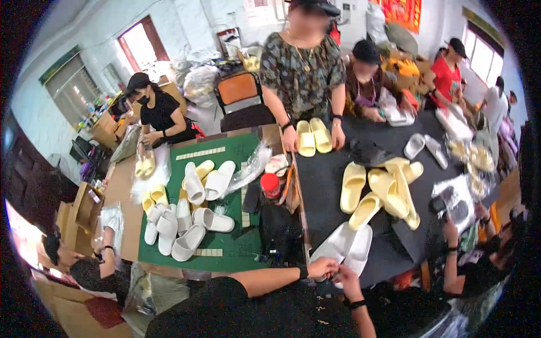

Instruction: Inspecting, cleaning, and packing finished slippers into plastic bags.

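My left hand and my right hand are close together at the near edge of the black-covered table. The fingers of both are pinched together, and whatever is between them is too small to make out. Just beyond them lies a pair of white slippers, side by side, partly hidden by my hands. Farther off on the same table is a loose heap of pale yellow slippers. A black band circles each of my wrists.
Left of me, a green mat bears several white and yellow slippers and a red-lidded jar. Across the table a person holds a yellow pair. Other people work around both tables. Clear plastic bags lie at the left.
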{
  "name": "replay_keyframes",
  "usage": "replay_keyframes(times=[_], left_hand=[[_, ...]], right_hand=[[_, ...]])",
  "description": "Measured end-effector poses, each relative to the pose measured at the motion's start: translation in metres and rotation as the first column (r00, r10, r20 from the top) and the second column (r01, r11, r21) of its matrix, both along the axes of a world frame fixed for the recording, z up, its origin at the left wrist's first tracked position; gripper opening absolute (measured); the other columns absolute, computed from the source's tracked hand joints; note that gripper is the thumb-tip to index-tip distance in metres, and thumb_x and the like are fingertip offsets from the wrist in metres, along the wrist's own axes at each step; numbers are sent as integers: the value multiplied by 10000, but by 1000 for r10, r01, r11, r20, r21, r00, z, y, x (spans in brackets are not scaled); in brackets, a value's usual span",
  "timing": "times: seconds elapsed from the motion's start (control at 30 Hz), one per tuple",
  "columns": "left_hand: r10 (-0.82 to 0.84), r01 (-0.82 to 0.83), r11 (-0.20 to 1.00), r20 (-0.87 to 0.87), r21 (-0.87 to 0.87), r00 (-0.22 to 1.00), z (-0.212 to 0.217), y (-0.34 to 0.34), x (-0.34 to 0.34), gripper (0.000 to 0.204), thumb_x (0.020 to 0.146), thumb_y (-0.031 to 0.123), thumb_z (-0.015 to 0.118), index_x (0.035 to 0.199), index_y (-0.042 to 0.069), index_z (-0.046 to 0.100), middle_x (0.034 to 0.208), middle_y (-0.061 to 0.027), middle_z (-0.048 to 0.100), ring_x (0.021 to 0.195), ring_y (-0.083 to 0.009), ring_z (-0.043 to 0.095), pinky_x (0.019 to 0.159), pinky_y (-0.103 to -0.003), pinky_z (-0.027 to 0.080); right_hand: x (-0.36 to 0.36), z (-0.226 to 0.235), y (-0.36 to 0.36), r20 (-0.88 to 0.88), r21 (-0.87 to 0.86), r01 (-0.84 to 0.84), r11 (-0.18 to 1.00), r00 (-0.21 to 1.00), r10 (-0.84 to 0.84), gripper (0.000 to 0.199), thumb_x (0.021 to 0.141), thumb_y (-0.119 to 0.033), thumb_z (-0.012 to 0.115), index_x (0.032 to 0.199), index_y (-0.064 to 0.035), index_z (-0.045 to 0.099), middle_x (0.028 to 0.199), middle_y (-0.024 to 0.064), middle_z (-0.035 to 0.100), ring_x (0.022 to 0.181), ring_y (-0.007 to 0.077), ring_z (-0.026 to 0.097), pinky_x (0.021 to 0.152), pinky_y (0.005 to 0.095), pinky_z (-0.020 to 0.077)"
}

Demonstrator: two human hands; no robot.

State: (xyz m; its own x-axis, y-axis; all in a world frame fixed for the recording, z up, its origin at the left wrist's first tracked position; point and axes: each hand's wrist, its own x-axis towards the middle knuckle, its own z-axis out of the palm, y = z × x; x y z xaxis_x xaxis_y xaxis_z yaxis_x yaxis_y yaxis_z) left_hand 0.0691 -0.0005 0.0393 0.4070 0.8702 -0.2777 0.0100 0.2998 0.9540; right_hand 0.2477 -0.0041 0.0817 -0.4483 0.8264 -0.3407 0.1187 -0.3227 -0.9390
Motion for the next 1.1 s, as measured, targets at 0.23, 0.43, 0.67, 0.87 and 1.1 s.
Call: replay_keyframes(times=[0.23, 0.43, 0.67, 0.87, 1.1], left_hand=[[104, -103, 994, -9, 47, 995, 8, -1, -14, 150, 923, 146, 509, 884, 24, 585, 664, -17, 595, 573, -78, 564, 514, -226, 467], [180, -182, 983, 146, 2, 973, -2, -4, -25, 125, 912, 143, 525, 942, 31, 570, 738, -23, 611, 625, -94, 590, 544, -240, 489], [102, -101, 995, 130, -16, 986, -12, -8, -22, 107, 897, 127, 544, 919, 23, 559, 766, -34, 619, 660, -107, 605, 564, -251, 501], [63, -63, 998, 22, 7, 998, 2, 7, -29, 109, 888, 121, 555, 899, 16, 583, 765, -33, 626, 663, -107, 604, 581, -259, 503], [84, -82, 996, 111, -24, 990, 4, 13, -39, 98, 849, 99, 603, 886, 9, 608, 759, -37, 635, 661, -101, 592, 605, -249, 492]], right_hand=[[0, -23, 6, 382, 250, -161, 955, 922, 55, 123, 833, -93, 597, 874, 22, 616, 578, 60, 564, 495, 114, 506, 475, 278, 410], [4, -9, -1, 382, 228, -115, 967, 924, 20, 120, 868, -136, 583, 848, -19, 601, 542, -7, 498, 453, 58, 443, 418, 228, 351], [0, -26, 1, 382, 263, -198, 944, 920, 87, 150, 861, -151, 577, 844, -4, 602, 582, 48, 568, 484, 99, 501, 465, 263, 398], [-6, -13, 16, 496, 316, -334, 888, 856, 145, 173, 873, -163, 556, 823, 2, 577, 586, 75, 580, 513, 130, 557, 492, 284, 420], [-15, -9, 33, 499, 354, -375, 856, 851, 166, 149, 864, -151, 563, 825, -8, 574, 578, 71, 587, 507, 142, 567, 492, 294, 436]])
